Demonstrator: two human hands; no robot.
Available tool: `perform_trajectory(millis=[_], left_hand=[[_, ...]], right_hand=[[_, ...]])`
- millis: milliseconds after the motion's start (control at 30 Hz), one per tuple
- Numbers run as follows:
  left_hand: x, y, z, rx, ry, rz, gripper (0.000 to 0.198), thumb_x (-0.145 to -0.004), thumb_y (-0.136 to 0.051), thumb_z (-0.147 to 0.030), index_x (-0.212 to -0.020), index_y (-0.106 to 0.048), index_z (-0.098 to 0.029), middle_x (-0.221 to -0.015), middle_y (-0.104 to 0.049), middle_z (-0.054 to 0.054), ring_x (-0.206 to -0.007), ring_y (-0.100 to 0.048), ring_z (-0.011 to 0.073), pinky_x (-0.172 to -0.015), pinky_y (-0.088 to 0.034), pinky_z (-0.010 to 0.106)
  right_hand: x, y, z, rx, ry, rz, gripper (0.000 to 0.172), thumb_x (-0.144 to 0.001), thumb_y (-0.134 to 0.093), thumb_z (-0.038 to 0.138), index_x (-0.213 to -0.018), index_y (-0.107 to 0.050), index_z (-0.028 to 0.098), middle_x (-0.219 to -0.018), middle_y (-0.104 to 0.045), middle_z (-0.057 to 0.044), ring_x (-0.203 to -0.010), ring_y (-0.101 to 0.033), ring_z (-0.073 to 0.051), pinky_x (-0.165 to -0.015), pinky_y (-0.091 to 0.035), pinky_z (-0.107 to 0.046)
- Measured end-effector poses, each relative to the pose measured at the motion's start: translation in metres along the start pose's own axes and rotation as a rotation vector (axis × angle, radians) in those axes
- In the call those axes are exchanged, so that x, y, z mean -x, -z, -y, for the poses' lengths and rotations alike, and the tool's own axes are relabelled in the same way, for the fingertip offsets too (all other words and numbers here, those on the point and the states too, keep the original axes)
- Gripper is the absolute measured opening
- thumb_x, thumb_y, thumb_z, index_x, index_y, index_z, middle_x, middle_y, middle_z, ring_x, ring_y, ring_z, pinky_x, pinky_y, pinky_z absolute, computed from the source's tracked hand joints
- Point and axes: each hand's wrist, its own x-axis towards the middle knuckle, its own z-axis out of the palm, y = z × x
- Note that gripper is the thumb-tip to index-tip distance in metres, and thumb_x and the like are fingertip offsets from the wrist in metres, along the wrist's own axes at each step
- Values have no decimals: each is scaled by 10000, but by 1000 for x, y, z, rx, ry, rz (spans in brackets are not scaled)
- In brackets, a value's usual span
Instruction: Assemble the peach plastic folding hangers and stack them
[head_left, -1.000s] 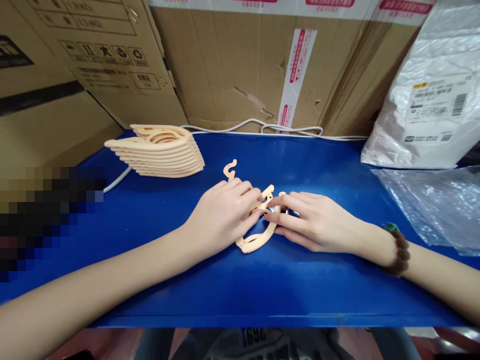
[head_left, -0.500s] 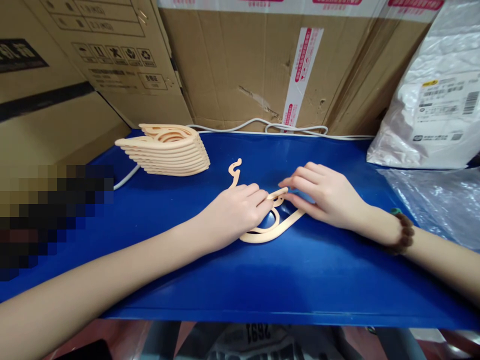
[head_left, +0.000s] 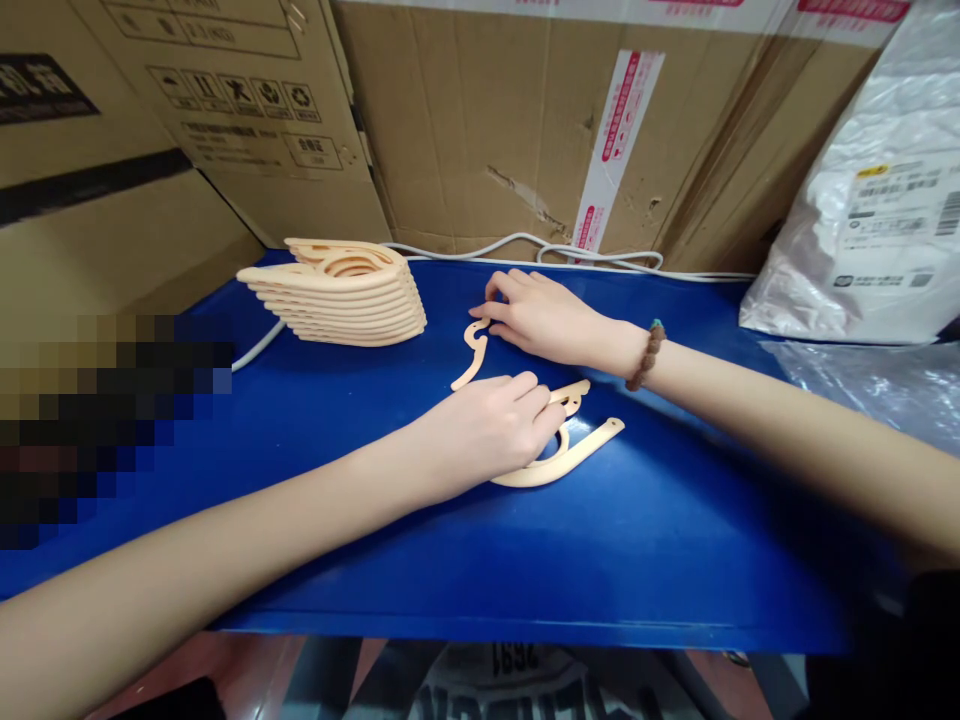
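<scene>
Under my left hand [head_left: 487, 425] lies a cream plastic hanger-like piece [head_left: 551, 470], its curved arm sticking out to the right; the fingers are wrapped on it and hide part of it. Farther back, my right hand [head_left: 544, 315], with a brown beaded bracelet, has thumb and index finger at the upper end of a small cream hook [head_left: 474, 362]. The hook's curved stem lies on the blue table just behind my left hand. At the back left stands a neat stack of similar cream pieces [head_left: 345, 300].
Cardboard boxes [head_left: 465, 130] stand behind the blue table [head_left: 525, 575], with a white cable [head_left: 457, 255] along their foot. At the right back is a white plastic package [head_left: 847, 250], with clear plastic [head_left: 870, 390] in front of it.
My right hand has left the right end of the hanger piece and moved left and back to the small hook. My left hand stays on the piece, and the view has shifted slightly.
</scene>
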Motion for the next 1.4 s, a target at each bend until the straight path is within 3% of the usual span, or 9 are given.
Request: perform_trajectory(millis=[100,200,400,533,800,967,1200,1300,1400], left_hand=[[0,3,3,19,15,34,269,-982,-372,-88,-1002,-639,-109,-884,-689,93,-803,-620,210,-669,-453,308],[0,4,9,29,38,80,249,-962,-409,-69,-1005,-652,-109,-914,-694,88,-835,-632,213,-700,-473,307],[5,-4,29,148,156,97,254,-956,-440,-76,-1117,-634,-108,-1073,-696,103,-964,-639,207,-790,-506,296],[5,-12,36,257,247,50,219,-971,-455,-135,-1046,-661,-134,-1044,-710,84,-944,-646,204,-773,-514,302],[4,-17,38,260,350,-21,250,-962,-466,-153,-1002,-713,-160,-1026,-735,77,-884,-676,209,-723,-510,312],[6,-18,38,200,388,-31,266,-973,-456,-167,-1001,-720,-182,-990,-741,63,-867,-680,214,-707,-485,315],[3,-11,24,424,451,-76,239,-986,-462,-243,-1088,-660,-156,-1200,-671,91,-1174,-561,252,-969,-466,426],[3,-8,12,611,478,-92,259,-959,-528,-353,-1128,-627,-184,-1325,-605,86,-1300,-471,260,-1076,-397,468],[4,-5,5,636,428,-40,294,-930,-566,-404,-1126,-610,-190,-1457,-488,99,-1421,-324,298,-1142,-305,517]], right_hand=[[-2,-1,-1,121,68,-4,315,-1008,-357,227,-1063,-652,134,-1131,-589,-135,-985,-527,-241,-802,-394,-370],[10,2,-8,171,66,-51,308,-1013,-333,238,-1030,-615,116,-1037,-607,-123,-926,-533,-235,-774,-379,-359],[61,26,-31,-57,-210,-128,261,-987,-352,241,-986,-588,130,-896,-646,-112,-808,-567,-223,-750,-390,-342],[95,35,-37,-195,-327,-192,255,-978,-381,265,-1050,-603,163,-946,-670,-95,-839,-606,-218,-746,-435,-327],[102,18,-23,-107,-248,31,338,-963,-463,376,-1145,-652,163,-1068,-641,-119,-903,-610,-229,-774,-444,-343],[101,18,-15,-82,-298,23,213,-927,-477,298,-920,-637,159,-931,-649,-85,-803,-603,-202,-751,-419,-329],[125,38,-15,-136,-482,-154,128,-882,-512,303,-840,-576,201,-814,-645,-46,-704,-586,-183,-633,-393,-294],[131,47,-18,-136,-587,-244,198,-948,-441,373,-930,-550,209,-705,-595,-30,-595,-526,-171,-583,-366,-309],[133,53,-20,-162,-684,-397,272,-978,-397,450,-941,-539,221,-725,-599,-50,-623,-533,-184,-614,-390,-333]])
